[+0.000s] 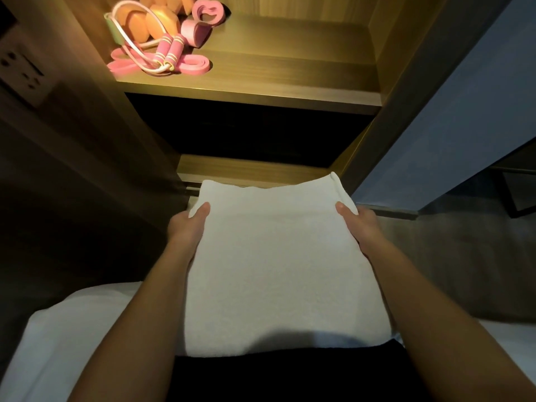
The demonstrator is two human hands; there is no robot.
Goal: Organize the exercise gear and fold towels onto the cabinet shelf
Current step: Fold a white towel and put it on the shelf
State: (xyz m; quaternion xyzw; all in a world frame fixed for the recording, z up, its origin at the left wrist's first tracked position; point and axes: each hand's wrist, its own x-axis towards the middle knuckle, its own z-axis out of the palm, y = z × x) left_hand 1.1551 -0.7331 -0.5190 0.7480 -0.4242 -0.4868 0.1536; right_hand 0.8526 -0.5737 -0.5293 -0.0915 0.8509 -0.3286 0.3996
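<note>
Holding a folded white towel [275, 256] flat at centre frame, the left hand [185, 224] grips its nine o'clock edge and the right hand [359, 224] its three o'clock edge, thumbs on top, fingers hidden underneath. At eleven o'clock, a lit cabinet shelf [290, 68] carries a pink jump rope [167, 52], orange dumbbells [158, 23] and pink resistance bands [194, 65].

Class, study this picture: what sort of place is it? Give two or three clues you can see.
Probably a bedroom or hotel room: a lit wooden cabinet shelf with pink exercise gear, white bedding at the bottom, and a wall socket panel on the left.
</note>
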